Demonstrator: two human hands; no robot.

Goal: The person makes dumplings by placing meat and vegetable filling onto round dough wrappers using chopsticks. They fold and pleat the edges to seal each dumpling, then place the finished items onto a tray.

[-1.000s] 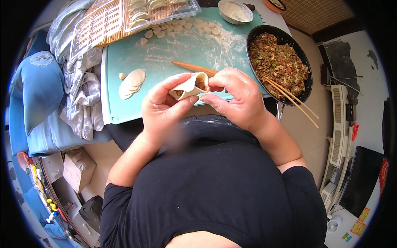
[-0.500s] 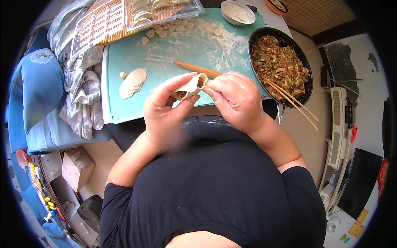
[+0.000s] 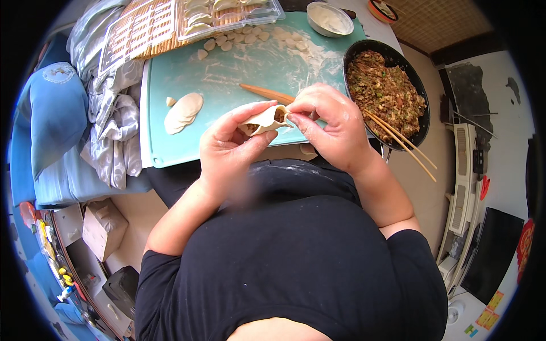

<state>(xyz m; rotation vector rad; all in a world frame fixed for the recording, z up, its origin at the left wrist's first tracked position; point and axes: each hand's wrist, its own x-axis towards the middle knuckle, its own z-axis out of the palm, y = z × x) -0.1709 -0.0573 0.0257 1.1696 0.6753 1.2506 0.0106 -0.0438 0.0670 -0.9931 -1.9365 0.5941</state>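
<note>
Between my hands is a half-folded dumpling [image 3: 265, 120], with brown filling showing at both open ends and the dough pinched together at its middle. My left hand [image 3: 228, 138] grips it from the left, thumb below and fingers above. The thumb and forefinger of my right hand [image 3: 334, 124] pinch the dough edge at its right end; flour whitens the fingers. Beneath the hands lies a floury teal mat [image 3: 227, 74]. A wooden rolling pin [image 3: 264, 92] rests on it, partly hidden behind my right hand. Flat round wrappers [image 3: 185, 111] overlap in a stack on the left.
A black pan [image 3: 422, 85] of meat filling [image 3: 384, 85] stands at the right, two chopsticks [image 3: 406, 142] leaning over its rim. Small dough pieces [image 3: 250, 38] lie along the mat's far side. Beyond are a flour bowl [image 3: 330, 20] and a compartment tray with finished dumplings [image 3: 199, 18].
My right fingers have opened out a little from a tighter curl and still pinch the wrapper's right edge. The dumpling stays in my left hand, nearly in place.
</note>
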